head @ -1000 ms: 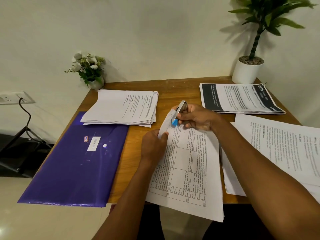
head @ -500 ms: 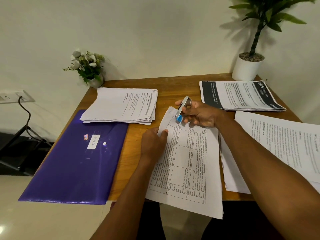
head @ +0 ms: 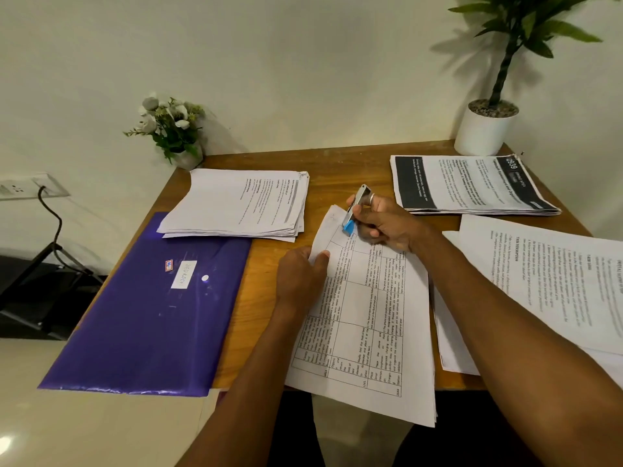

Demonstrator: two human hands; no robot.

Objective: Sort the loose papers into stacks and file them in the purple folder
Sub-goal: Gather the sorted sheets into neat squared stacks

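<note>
Left hand (head: 298, 274) pinching the sheaf (head: 367, 332) square, right hand (head: 384, 227) gripping the stapler (head: 355, 205), we should seat it fully over the far-left corner before squeezing.

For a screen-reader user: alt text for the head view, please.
The right hand holds a silver, blue-tipped stapler-like tool at the corner of a white stack of printed sheets gripped by the left hand; a glossy purple folder lies left on the wooden table.
</note>
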